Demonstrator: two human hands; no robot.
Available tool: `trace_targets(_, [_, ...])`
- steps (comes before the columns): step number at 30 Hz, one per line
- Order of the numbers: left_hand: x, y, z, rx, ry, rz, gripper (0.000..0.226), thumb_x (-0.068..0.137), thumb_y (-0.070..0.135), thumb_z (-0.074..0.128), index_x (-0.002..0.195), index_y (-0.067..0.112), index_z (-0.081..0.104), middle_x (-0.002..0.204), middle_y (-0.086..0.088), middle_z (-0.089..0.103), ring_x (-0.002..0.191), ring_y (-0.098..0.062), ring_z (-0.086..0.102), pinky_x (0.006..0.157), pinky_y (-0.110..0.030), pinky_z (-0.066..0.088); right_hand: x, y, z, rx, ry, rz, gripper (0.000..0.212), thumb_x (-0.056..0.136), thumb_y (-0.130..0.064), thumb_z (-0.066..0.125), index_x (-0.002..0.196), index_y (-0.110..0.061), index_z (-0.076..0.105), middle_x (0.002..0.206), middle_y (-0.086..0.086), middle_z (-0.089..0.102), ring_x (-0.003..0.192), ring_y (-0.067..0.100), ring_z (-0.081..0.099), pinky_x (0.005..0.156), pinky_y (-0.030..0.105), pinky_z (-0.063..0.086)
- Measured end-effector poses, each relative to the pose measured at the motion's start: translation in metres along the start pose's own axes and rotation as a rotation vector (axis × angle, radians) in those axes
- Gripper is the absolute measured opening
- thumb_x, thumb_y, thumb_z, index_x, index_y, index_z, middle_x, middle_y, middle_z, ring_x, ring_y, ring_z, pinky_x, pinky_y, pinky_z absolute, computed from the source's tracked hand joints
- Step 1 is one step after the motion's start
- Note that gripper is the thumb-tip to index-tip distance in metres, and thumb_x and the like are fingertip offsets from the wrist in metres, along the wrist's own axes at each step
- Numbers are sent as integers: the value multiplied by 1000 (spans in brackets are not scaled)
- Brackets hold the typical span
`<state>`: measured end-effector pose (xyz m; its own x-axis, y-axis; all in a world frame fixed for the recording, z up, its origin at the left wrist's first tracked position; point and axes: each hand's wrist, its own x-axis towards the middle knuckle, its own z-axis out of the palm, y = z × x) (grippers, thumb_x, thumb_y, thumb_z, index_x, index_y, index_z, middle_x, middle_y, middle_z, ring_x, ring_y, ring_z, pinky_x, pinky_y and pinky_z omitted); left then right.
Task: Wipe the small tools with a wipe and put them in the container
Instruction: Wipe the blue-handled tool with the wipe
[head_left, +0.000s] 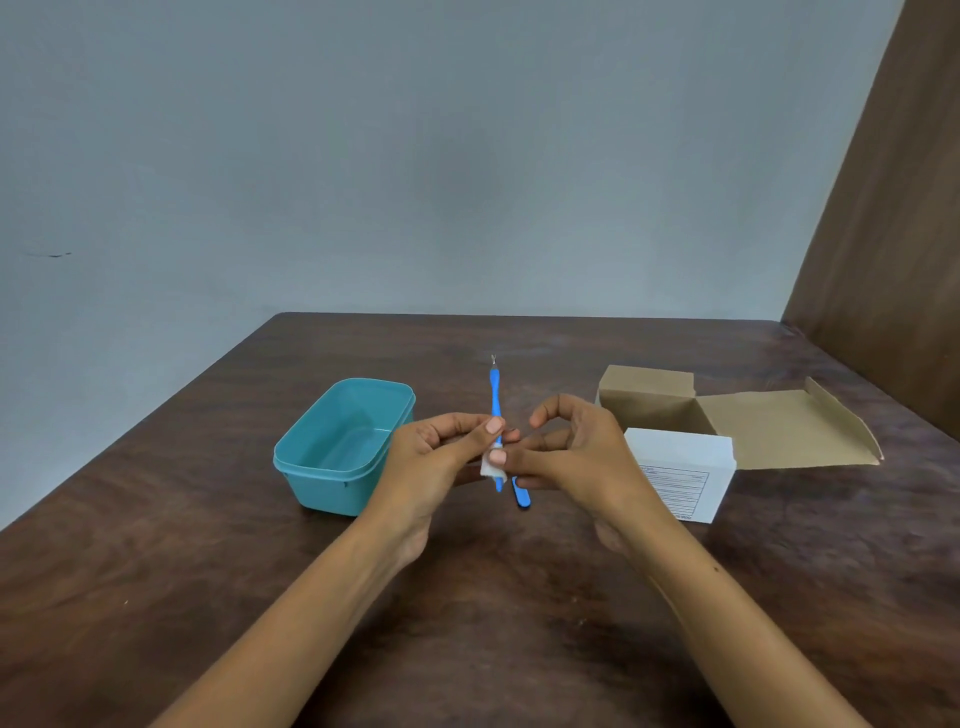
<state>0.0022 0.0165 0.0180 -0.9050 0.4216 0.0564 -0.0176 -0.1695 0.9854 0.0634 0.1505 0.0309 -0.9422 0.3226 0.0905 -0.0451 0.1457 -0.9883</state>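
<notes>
Two hands meet above the table (208, 597), between the container (332, 452) and the box (680, 473). Your left hand (431, 462) pinches the blue tool (495, 400) upright by its shaft, metal tip pointing away from you. Your right hand (571, 452) pinches the wipe (491, 467) around the tool's lower part, thumb on the wipe. A second tool (521, 493) lies on the table under your hands. The container sits open, left of your hands.
</notes>
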Motion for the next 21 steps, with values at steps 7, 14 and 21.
trace_targets(7, [0,0,0,-74,105,21,13,85,14,65,91,4,71,89,-13,75,85,-24,73,74,-31,60,-2,-3,0,-25,-120,6,37,66,-4,82,72,-11,46,72,15,73,72,26,71,64,37,58])
trace_targets(14, [-2,2,3,-94,88,36,13,84,13,65,92,3,70,87,-12,76,81,-21,73,67,-27,60,-2,-1,3,97,-28,-42,36,66,-1,81,72,-12,47,75,15,73,69,21,72,57,27,57])
trace_targets(21, [-2,0,2,-51,117,66,13,83,14,68,91,4,71,84,-11,76,81,-24,73,72,-34,60,-3,-3,2,10,-78,-59,34,66,-3,81,73,-8,48,75,16,73,71,22,72,59,29,59])
